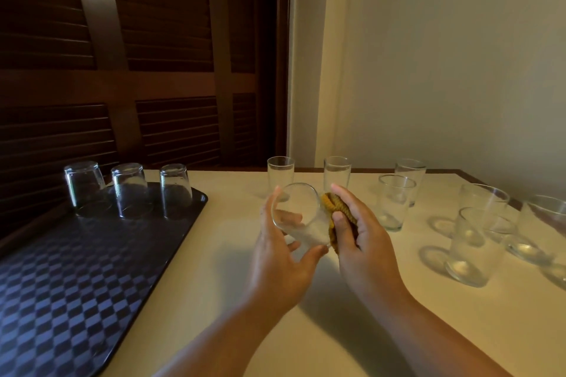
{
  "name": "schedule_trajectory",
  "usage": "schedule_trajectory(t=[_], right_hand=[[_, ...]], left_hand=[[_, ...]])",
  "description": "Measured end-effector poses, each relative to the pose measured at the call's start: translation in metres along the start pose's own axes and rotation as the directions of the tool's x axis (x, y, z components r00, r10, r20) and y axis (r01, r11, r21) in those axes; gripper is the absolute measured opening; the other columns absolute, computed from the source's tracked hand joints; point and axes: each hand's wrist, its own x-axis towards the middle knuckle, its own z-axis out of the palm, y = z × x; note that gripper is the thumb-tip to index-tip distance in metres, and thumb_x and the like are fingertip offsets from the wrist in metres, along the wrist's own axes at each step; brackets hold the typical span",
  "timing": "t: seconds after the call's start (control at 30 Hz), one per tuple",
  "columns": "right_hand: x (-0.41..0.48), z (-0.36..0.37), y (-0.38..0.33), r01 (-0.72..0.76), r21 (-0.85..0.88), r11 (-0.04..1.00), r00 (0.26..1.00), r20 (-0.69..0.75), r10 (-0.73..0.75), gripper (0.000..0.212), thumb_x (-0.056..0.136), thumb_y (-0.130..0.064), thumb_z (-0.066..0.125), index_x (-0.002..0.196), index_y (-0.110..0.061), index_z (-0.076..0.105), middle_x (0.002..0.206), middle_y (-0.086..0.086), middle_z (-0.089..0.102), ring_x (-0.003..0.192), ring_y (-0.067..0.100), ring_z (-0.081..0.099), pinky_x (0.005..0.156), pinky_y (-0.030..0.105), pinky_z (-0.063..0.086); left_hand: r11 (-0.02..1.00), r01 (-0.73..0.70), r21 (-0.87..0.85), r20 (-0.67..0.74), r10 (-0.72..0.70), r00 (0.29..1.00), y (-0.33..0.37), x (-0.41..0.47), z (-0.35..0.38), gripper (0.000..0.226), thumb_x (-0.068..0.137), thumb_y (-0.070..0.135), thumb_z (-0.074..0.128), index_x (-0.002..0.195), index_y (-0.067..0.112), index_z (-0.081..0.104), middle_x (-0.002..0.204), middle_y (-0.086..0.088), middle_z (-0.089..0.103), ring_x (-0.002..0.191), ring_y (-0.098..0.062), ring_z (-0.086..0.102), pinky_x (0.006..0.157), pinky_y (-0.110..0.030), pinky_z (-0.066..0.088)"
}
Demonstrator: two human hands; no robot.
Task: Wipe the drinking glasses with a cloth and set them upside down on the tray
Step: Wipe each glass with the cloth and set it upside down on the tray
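My left hand grips a clear drinking glass above the middle of the cream table, fingers and thumb curled round its wall, its open mouth tilted toward me. My right hand clutches a bunched mustard cloth, fingers wrapped over it, pressing it against the right side of the glass. At left, a dark checkered tray carries three upturned glasses in a row along its far edge. To the right and at the far side of the table, the other glasses stand upright, apart from one another.
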Motion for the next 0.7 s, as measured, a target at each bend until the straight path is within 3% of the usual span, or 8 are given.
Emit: schedule_trajectory(t=[0.1,0.17,0.3,0.4,0.5,0.63,0.7], right_hand=[[-0.004,0.002,-0.008,0.086,-0.005,0.996,0.996,-0.029,-0.086,0.042,0.105,-0.025,0.049,0.146,-0.033,0.048,0.140,-0.025,0.052,0.131,-0.013,0.044,0.102,0.003,0.034],[-0.004,0.004,-0.006,0.115,-0.018,0.993,0.993,-0.011,-0.115,0.041,0.106,-0.027,0.048,0.147,-0.031,0.047,0.141,-0.024,0.051,0.133,-0.009,0.045,0.105,0.006,0.036],[0.002,0.001,0.000,-0.058,0.034,0.998,0.997,0.054,0.056,0.043,0.099,-0.042,0.045,0.141,-0.048,0.043,0.134,-0.037,0.047,0.126,-0.021,0.041,0.110,0.013,0.039],[-0.004,-0.001,-0.010,-0.044,0.056,0.997,0.998,0.048,0.042,0.045,0.100,-0.039,0.048,0.144,-0.045,0.046,0.139,-0.031,0.049,0.130,-0.016,0.043,0.109,0.012,0.039],[-0.008,-0.003,-0.014,0.030,0.039,0.999,0.999,0.018,-0.031,0.046,0.102,-0.032,0.049,0.148,-0.037,0.046,0.143,-0.025,0.050,0.133,-0.010,0.045,0.105,0.008,0.038],[0.002,-0.009,-0.004,-0.089,-0.006,0.996,0.996,0.010,0.089,0.044,0.103,-0.035,0.045,0.147,-0.040,0.046,0.143,-0.023,0.049,0.127,-0.015,0.042,0.111,0.012,0.036],[0.001,-0.010,-0.004,-0.094,-0.014,0.995,0.996,0.005,0.094,0.043,0.103,-0.033,0.045,0.145,-0.040,0.047,0.140,-0.022,0.050,0.120,-0.023,0.042,0.105,0.003,0.033]], left_hand=[[1.000,-0.001,-0.009,0.021,0.001,1.000,-0.001,-0.001,0.000,0.089,0.072,0.022,0.091,0.137,0.043,0.035,0.124,0.011,0.060,0.116,-0.013,0.063,0.095,-0.029,0.057],[1.000,-0.026,-0.006,-0.026,0.026,0.999,-0.001,-0.001,0.000,0.084,0.072,0.020,0.091,0.132,0.040,0.037,0.121,0.008,0.061,0.113,-0.016,0.065,0.093,-0.032,0.059],[0.999,-0.041,0.024,-0.105,0.044,0.993,0.000,0.001,0.000,0.081,0.072,0.018,0.091,0.120,0.048,0.033,0.119,0.009,0.052,0.113,-0.012,0.062,0.088,-0.024,0.059],[0.999,-0.006,0.037,-0.001,0.006,1.000,0.001,0.000,0.002,0.083,0.078,0.015,0.087,0.132,0.039,0.028,0.119,0.020,0.043,0.114,0.005,0.055,0.091,-0.015,0.054],[0.993,0.093,-0.070,0.165,-0.080,0.983,0.005,-0.002,0.003,0.085,0.086,-0.001,0.075,0.143,0.031,0.021,0.129,0.010,0.052,0.116,0.005,0.057,0.090,-0.010,0.051],[0.997,0.027,-0.079,0.117,-0.017,0.993,0.006,-0.001,0.002,0.091,0.082,-0.002,0.079,0.147,0.030,0.024,0.127,0.004,0.057,0.118,-0.010,0.062,0.090,-0.026,0.059],[0.998,0.016,-0.064,0.101,-0.010,0.995,0.004,-0.002,0.001,0.098,0.076,0.006,0.086,0.146,0.034,0.025,0.122,0.007,0.058,0.115,-0.011,0.063,0.091,-0.029,0.059]])
